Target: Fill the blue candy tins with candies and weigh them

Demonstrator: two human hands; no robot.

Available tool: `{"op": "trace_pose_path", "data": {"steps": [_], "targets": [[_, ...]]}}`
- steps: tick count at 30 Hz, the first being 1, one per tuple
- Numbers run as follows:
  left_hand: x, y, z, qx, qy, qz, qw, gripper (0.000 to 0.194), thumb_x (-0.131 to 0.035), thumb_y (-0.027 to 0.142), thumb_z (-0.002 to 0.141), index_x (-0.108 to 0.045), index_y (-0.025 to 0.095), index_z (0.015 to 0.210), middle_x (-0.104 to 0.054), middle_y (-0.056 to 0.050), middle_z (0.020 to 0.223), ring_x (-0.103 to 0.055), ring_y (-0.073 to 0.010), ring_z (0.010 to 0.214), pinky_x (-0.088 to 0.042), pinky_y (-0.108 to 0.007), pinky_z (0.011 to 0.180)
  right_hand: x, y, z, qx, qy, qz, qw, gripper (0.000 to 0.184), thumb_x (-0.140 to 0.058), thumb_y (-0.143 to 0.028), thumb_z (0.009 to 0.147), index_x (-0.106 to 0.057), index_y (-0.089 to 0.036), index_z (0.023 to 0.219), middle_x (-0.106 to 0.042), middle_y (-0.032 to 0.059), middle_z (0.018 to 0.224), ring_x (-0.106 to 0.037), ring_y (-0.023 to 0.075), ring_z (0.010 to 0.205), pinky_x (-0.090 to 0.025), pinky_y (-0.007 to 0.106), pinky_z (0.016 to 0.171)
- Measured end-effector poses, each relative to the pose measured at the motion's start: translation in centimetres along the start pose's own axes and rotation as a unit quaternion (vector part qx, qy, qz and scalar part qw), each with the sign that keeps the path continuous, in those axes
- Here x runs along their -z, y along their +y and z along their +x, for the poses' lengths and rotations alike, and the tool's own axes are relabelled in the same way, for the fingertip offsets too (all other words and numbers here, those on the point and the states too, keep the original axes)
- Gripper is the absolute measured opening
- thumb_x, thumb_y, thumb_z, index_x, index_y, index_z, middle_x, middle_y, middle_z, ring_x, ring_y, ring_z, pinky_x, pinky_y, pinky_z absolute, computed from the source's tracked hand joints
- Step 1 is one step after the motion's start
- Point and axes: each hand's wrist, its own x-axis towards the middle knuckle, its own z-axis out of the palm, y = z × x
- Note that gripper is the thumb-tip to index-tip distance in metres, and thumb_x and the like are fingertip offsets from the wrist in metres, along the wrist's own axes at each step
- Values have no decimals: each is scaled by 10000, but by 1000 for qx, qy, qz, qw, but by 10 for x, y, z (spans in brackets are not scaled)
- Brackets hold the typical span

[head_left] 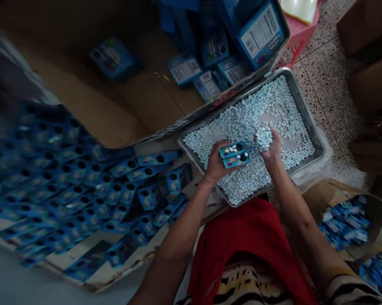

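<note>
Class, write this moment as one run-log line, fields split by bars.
left hand: holding two small blue boxes | right hand: cupping pale pellets over metal tray | beside tray: open cardboard box

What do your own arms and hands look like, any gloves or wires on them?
No gloves or wires show on my left hand or right hand. My right sleeve has black and cream stripes and a mustard edge.

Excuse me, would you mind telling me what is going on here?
A person's left hand holds two small blue boxes, white pieces showing on both. The right hand cups a heap of pale pieces over a metal tray of many more. Other blue boxes crowd the left side; some lie in a large carton.
</note>
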Motion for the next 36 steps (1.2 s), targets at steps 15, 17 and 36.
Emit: {"op": "trace_pose_path", "data": {"steps": [15,17,36], "targets": [[0,40,-5,-23,5,132,991,706,-1000,398,723,-686,247,1337,-740,-96,1269,-721,-337,1197,-592,-465,1065,-65,-25,-95,198,-152,-174,953,490,-495,-741,936,-535,-296,734,-558,71,798,-628,289,854,-575,517,932],[1,47,-6,-27,24,148,988,686,-976,363,749,-680,244,1356,-736,-102,1282,-713,-340,1201,-589,-474,1069,-71,-23,-101,240,-134,-191,942,495,-500,-713,970,-582,-295,718,-568,68,783,-623,278,847,-566,484,908],[0,30,-3,72,109,-25,991,904,-1016,677,722,-593,294,1424,-716,-130,1499,-721,-340,1410,-586,-537,1228,14,-26,-76,-111,49,17,992,159,-899,-246,847,-745,-211,865,-737,-7,787,-702,109,691,-577,165,557]]}}
